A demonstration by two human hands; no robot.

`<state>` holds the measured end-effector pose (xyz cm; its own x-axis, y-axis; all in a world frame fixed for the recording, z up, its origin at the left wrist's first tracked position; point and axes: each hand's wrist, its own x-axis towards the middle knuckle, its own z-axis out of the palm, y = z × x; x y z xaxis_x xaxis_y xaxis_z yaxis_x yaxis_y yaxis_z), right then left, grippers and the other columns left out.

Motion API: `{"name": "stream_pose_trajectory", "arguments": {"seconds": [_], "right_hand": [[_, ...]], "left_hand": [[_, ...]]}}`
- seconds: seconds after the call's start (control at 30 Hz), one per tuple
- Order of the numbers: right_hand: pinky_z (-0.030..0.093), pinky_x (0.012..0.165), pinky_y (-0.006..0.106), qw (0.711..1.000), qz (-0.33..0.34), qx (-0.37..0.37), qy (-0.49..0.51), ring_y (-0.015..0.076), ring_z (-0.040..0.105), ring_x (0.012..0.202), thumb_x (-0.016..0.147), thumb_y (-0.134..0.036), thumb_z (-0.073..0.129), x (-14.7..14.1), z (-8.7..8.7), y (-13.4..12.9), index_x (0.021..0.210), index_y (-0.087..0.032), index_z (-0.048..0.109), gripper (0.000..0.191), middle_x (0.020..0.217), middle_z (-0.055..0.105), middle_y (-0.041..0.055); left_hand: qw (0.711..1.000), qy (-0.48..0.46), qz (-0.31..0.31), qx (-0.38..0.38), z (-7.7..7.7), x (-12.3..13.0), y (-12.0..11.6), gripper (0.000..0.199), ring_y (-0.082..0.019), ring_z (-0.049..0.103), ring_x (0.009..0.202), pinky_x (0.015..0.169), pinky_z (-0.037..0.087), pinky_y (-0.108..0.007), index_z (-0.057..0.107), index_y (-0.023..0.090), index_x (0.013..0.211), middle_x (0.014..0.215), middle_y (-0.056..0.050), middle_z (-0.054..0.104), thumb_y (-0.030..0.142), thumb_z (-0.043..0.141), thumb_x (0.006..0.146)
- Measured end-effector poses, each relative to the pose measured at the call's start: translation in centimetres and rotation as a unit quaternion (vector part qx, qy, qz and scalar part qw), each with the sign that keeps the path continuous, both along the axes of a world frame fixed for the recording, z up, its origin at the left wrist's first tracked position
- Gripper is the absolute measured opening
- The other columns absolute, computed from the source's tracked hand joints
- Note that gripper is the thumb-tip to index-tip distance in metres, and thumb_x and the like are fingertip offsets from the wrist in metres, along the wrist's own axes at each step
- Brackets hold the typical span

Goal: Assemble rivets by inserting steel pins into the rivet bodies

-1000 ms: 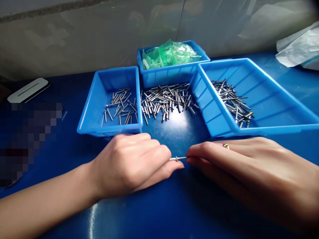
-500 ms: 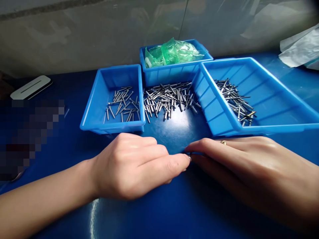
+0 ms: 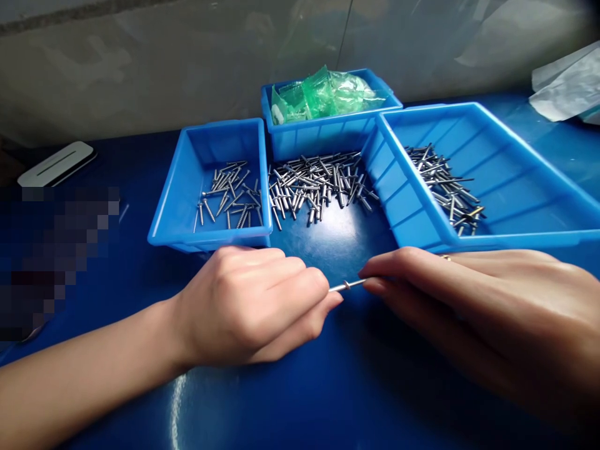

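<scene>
A silvery blind rivet [image 3: 346,285] with a small flange spans the gap between my two hands, low over the blue table. My left hand [image 3: 255,306] is closed round one end, its fingers curled and thumb underneath. On the other side my right hand [image 3: 473,312] pinches the thin pin between thumb and fingertips. Both tips of the rivet are hidden in my fingers. Beyond the hands lies a loose pile [image 3: 319,181] of rivets with what look like screws among them.
Screws lie in the left blue bin [image 3: 164,212]; rivets lie in the right blue bin [image 3: 529,181]. A back bin [image 3: 323,140] holds green and clear plastic packaging [image 3: 323,94]. A white device [image 3: 59,164] sits at the left, crumpled white sheeting [image 3: 562,84] at the far right.
My hands have drawn slightly apart, so the rivet's middle and flange now show between them. The left fingers have shifted back to the left, with the thumb lower.
</scene>
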<state>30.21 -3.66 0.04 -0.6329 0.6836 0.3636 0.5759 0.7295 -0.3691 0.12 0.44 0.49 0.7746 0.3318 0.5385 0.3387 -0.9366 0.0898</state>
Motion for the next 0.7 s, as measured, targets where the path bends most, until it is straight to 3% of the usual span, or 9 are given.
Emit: {"name": "stream_pose_trajectory", "arguments": {"seconds": [0.17, 0.47, 0.7], "right_hand": [[0.041, 0.057, 0.038, 1.000, -0.010, 0.008, -0.005, 0.0171, 0.060, 0.051, 0.142, -0.029, 0.040, -0.18, 0.09, 0.05, 0.114, -0.032, 0.058, 0.033, 0.080, 0.075, -0.0047], [0.039, 0.054, 0.038, 0.999, -0.019, 0.024, -0.022, 0.0180, 0.053, 0.047, 0.142, -0.030, 0.036, -0.05, -0.21, -0.11, 0.106, -0.032, 0.058, 0.042, 0.075, 0.072, -0.0035], [0.042, 0.057, 0.038, 1.000, -0.021, 0.019, -0.008, 0.0187, 0.062, 0.051, 0.143, -0.034, 0.039, -0.33, 0.17, -0.11, 0.108, -0.031, 0.061, 0.042, 0.078, 0.075, -0.0037]], "left_hand": [[1.000, 0.013, 0.003, -0.006, -0.21, -0.39, 0.24, 0.055, -0.017, 0.077, 0.064, 0.065, 0.061, -0.034, 0.081, 0.017, 0.093, 0.083, -0.003, 0.086, 0.015, 0.050, 0.139], [1.000, 0.011, 0.014, 0.006, -0.24, 0.04, -0.05, 0.054, -0.017, 0.078, 0.063, 0.065, 0.062, -0.033, 0.080, 0.019, 0.093, 0.080, -0.001, 0.084, 0.017, 0.051, 0.139], [1.000, 0.007, 0.002, -0.011, -0.32, -0.12, 0.21, 0.053, -0.018, 0.077, 0.062, 0.064, 0.062, -0.034, 0.081, 0.017, 0.091, 0.082, -0.004, 0.087, 0.013, 0.053, 0.136]]}}
